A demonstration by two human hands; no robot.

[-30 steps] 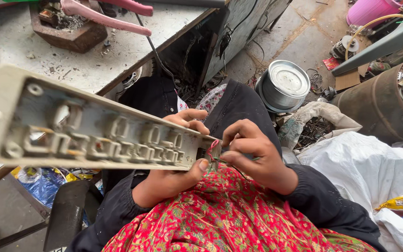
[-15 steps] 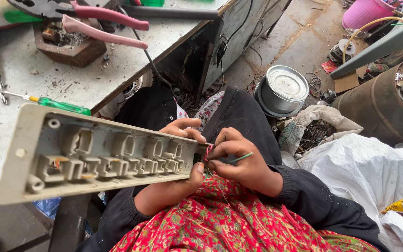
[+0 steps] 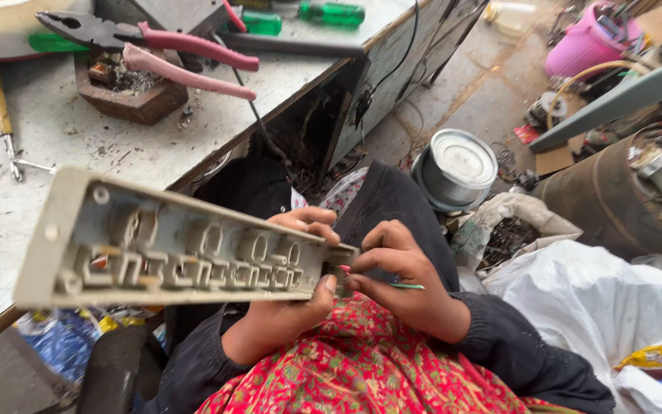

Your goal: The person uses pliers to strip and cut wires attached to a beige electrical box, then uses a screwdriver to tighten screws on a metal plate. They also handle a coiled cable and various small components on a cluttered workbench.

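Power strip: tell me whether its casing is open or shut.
Open. The power strip shows bare metal contacts and socket cavities; the left hand grips its end.

We see the left hand [image 3: 289, 295] gripping the right end of a long beige power strip casing [image 3: 170, 245], open side up, metal contact strips showing inside. Right hand [image 3: 404, 280] pinches a thin green-handled tool [image 3: 406, 286] at the casing's end, at 3 o'clock from the left hand, fingertips touching the casing. Both over a red patterned lap [image 3: 362, 376]. Counter [image 3: 55, 161] at 10 o'clock carries pink-handled pliers [image 3: 185, 57] resting on a brown block [image 3: 128, 96], and a green-handled screwdriver [image 3: 331, 14] at 12. Round metal tin [image 3: 457, 169] on the floor at 2 o'clock; white sack [image 3: 607, 307] at 4.
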